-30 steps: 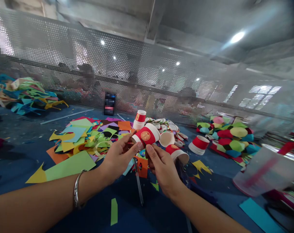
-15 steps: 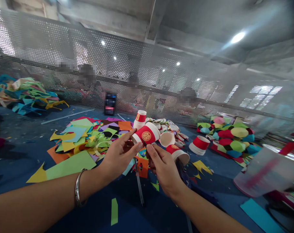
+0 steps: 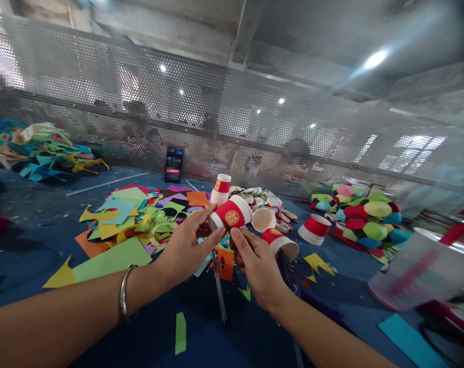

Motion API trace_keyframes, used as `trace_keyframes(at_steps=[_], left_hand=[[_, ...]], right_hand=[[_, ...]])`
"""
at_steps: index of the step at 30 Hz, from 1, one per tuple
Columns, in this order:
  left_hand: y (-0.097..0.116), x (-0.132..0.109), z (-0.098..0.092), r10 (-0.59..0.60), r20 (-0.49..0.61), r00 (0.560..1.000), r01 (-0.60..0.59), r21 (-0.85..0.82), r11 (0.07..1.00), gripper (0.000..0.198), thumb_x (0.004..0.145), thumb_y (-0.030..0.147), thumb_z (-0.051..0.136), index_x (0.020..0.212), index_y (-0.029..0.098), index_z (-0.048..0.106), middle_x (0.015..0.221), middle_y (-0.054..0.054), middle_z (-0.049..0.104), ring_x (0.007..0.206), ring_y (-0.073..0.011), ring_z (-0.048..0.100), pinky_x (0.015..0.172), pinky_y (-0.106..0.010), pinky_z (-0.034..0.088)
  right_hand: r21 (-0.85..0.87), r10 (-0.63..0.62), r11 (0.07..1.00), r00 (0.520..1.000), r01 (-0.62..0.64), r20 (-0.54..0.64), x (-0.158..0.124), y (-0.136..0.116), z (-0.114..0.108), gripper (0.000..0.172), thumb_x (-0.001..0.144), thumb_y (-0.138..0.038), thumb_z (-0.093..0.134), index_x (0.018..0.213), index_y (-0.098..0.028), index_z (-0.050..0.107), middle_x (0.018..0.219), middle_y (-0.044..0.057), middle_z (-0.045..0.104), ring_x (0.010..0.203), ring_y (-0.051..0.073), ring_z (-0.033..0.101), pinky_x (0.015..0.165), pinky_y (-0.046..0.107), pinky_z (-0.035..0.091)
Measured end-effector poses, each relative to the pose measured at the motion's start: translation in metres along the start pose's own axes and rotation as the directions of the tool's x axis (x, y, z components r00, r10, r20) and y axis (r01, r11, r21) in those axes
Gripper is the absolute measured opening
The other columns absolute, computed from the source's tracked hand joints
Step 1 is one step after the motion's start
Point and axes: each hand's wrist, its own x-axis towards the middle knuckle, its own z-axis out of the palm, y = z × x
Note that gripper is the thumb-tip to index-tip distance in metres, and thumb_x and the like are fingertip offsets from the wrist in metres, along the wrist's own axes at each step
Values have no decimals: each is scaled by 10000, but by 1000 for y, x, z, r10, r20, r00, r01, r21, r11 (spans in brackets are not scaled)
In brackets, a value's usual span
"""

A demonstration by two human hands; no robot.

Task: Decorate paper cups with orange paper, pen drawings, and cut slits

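Note:
A red-and-white paper cup (image 3: 232,213) with a gold emblem lies tilted sideways between my hands, above the table. My left hand (image 3: 184,248) grips it at its left end, thumb below and fingers behind. My right hand (image 3: 257,260) is closed in a pinch at the cup's lower side. Something small and dark shows at those fingertips, too small to make out. Under the hands is a clear thin stick (image 3: 219,289). Just beyond the held cup stands another paper cup (image 3: 222,185), with a tipped cup (image 3: 280,243) beside my right hand.
Coloured paper scraps (image 3: 128,209) are heaped at left. Round paper discs (image 3: 268,198) are piled behind the cups. One more red-and-white cup (image 3: 315,229) stands at right, near colourful paper pieces (image 3: 366,212) and a translucent bucket (image 3: 412,276). A perforated metal screen (image 3: 216,97) borders the table's back.
The held cup has dipped very slightly, with both hands keeping almost the same place and grip. Things on the table look unchanged.

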Motion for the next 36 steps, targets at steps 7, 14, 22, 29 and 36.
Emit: trace_keyframes(at_steps=[7,14,22,29,36], left_hand=[[-1,-1,1,9,19,1000,-9,12,1000,600,878,366,563,1447,236,424,1115,-106,699,885,-218,661,745,-365,560],[1,-3,3,53,-3,999,-53,108,993,542,893,376,555,1402,208,478,1093,-101,693,878,-215,650,774,-371,556],[-3,-3,4,147,2,989,-145,178,973,551,882,275,575,1417,224,453,1250,-99,604,1070,-229,612,947,-407,524],[3,-3,1,127,-4,992,-125,154,980,570,876,325,602,1422,251,457,1263,-101,597,1100,-251,592,972,-440,508],[7,-1,11,-278,103,955,289,-533,795,482,893,461,574,1278,171,587,1061,-104,689,900,-210,658,876,-387,549]], right_hand=[[0,-4,1000,1000,4,-9,0,-1,0,416,890,-581,554,697,-224,463,611,-56,320,496,105,223,432,260,175],[-39,-13,999,1000,12,-22,1,1,0,432,896,-594,536,687,-222,471,594,-62,313,481,101,220,430,258,188],[-47,-28,999,999,26,-39,1,1,1,427,897,-591,535,710,-208,518,565,-67,341,461,89,219,408,242,194],[-29,-45,999,999,44,-23,-1,0,0,405,914,-575,523,732,-214,504,567,-80,294,461,91,215,401,237,191],[-61,-67,996,998,66,-12,1,-1,0,402,922,-571,512,727,-220,510,533,-84,292,456,104,234,437,256,227]])
